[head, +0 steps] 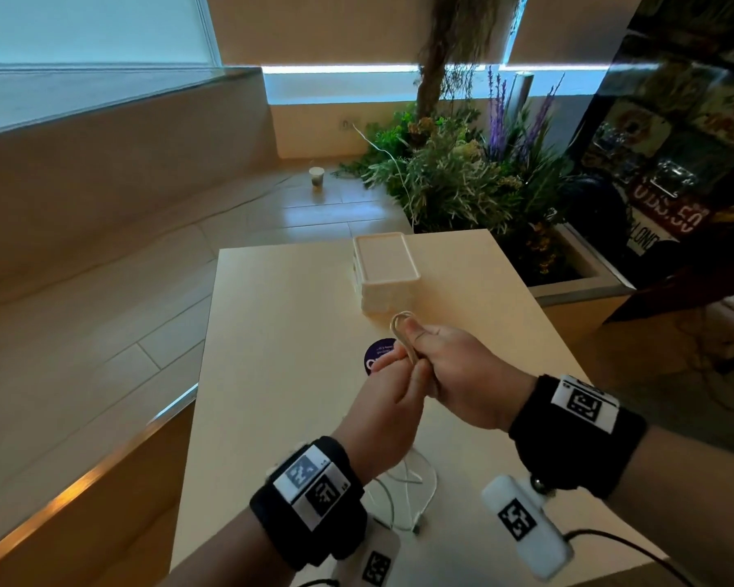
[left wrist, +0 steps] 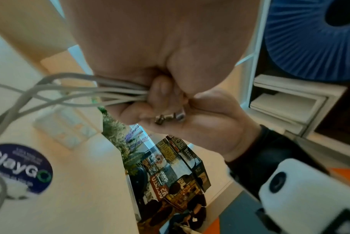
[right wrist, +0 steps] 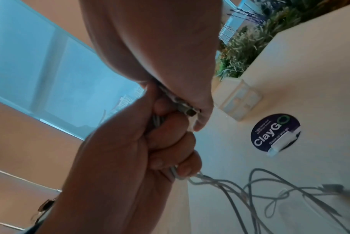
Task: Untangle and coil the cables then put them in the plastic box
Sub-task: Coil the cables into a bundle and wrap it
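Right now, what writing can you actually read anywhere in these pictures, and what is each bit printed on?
"ClayGO": round dark sticker on the table; its smaller lines are too blurred to read.
"512" with further blurred characters: yellow licence plate on the plate-covered wall.
Large red digits on another wall sign: blurred, not surely readable.
Black-and-white square markers on the wristbands: patterns, no words.

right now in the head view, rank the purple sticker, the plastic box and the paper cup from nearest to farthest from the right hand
1. purple sticker: on the table, just left of the right hand.
2. plastic box: lid on, farther up the table.
3. paper cup: on the floor beyond the table, by the plants.
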`<state>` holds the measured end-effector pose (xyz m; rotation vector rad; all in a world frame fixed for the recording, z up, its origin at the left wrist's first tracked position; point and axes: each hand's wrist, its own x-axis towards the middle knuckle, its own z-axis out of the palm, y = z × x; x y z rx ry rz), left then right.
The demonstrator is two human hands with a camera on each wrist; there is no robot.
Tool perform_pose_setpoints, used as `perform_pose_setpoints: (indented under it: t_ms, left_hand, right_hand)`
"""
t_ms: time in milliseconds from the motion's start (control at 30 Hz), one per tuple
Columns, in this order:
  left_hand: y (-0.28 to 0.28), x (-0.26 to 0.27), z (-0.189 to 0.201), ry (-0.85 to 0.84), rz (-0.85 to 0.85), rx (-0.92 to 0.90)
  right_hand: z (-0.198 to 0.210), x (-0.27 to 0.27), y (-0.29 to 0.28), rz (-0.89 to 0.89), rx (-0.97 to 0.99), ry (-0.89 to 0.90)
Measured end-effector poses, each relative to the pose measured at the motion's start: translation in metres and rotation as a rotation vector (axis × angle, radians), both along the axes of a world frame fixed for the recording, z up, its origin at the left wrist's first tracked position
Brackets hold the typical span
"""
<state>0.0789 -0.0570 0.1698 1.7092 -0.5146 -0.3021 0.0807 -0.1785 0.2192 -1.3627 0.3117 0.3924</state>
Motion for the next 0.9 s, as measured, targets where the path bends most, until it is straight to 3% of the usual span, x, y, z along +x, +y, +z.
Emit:
perform_pose_setpoints:
  t_ms: [67, 200, 333, 433, 533, 600, 733, 900]
  left_hand:
    - [0.006, 0.002, -0.001, -0.059, -0.054, 0.075]
    - [0.036, -0.002, -0.020, 0.060, -0.131, 0.176]
    - [0.061, -0.009, -0.035, 0.197, -0.143, 0.118]
    - [0.066, -0.003, -0.025, 0.173, -0.163, 0.159]
    - [0.074, 0.011, -0.009, -0.086, -0.167, 0.376]
    - [0.080, 0.024, 0.000, -0.180, -0.149, 0.433]
    - [0.080, 0.043, 0.018, -0.124, -0.174, 0.315]
    - [0.073, 0.047, 0.033, -0.090, -0.191, 0.153]
  right_hand:
    - [0.001, 0.004, 0.001, -0.110, 0.079, 0.028]
    - [0.015, 0.018, -0.012, -0.409, 0.251, 0.079]
    - [0.020, 0.020, -0.027, -0.432, 0.092, 0.023]
    - [0.012, 0.012, -0.029, -0.258, -0.217, -0.069]
    - [0.008, 0.001, -0.030, 0.096, -0.593, -0.115]
    - [0.007, -0.009, -0.029, 0.339, -0.712, -0.072]
    - [0.012, -0.027, -0.016, 0.616, -0.682, 0.003]
    - [0.024, -0.033, -0.023, 0.616, -0.276, 0.073]
